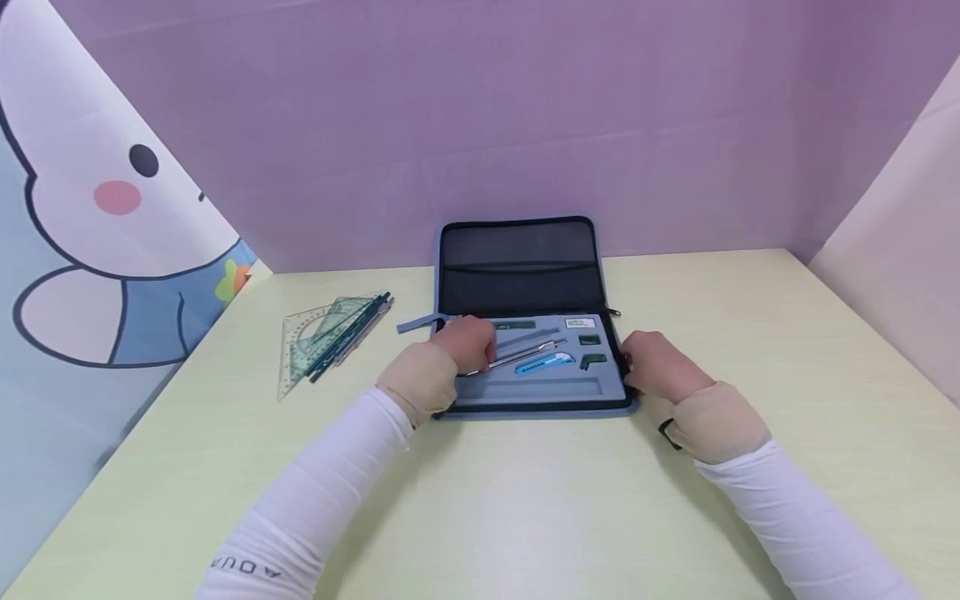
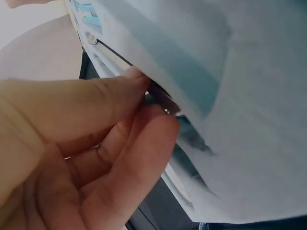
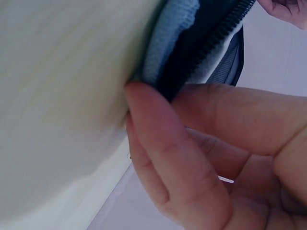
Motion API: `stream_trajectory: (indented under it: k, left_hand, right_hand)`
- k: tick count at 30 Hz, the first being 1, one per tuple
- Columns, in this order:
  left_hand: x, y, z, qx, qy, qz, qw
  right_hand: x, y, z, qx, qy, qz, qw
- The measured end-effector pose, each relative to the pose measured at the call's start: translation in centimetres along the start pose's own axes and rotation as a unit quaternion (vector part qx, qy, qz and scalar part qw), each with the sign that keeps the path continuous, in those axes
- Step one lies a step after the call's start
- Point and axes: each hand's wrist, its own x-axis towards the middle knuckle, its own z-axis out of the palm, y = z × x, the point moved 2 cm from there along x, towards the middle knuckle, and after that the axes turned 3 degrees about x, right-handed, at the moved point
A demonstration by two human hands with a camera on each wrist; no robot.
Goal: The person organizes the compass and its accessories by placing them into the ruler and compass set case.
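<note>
head view bright; glare on table (image 1: 517,510); wrist views dimmer

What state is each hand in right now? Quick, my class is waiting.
Left hand: closed, pinching the compass.
Right hand: closed, holding the case by its edge.

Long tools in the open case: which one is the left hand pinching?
The slim silver compass, pinched near one end by the left hand. The bright blue cutter beside it lies untouched.

Both arms (image 1: 322,492) reach forward, hands well apart. Left hand (image 1: 468,343) pinches, thumb (image 2: 91,103) and forefinger (image 2: 144,155) close at the tips; right hand (image 1: 666,367) pinches too, fingers (image 3: 175,143) bent.
</note>
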Motion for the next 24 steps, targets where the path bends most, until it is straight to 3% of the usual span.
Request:
stream_trajectory:
  k: [14, 20, 24]
  left_hand:
    - [0.19, 0.81, 0.48, 0.045, 0.091, 0.003, 0.9949]
    - [0.12, 0.64, 0.47, 0.035, 0.097, 0.012, 0.9946]
    - [-0.08, -0.1, 0.3, 0.007, 0.1, 0.035, 0.9944]
  right_hand:
    - [0.11, -0.04, 0.11, 0.0, -0.009, 0.012, 0.9999]
    - [0.08, -0.06, 0.03, -0.005, -0.008, 0.005, 0.9999]
    - [0.02, 0.03, -0.07, -0.006, -0.004, -0.002, 1.0]
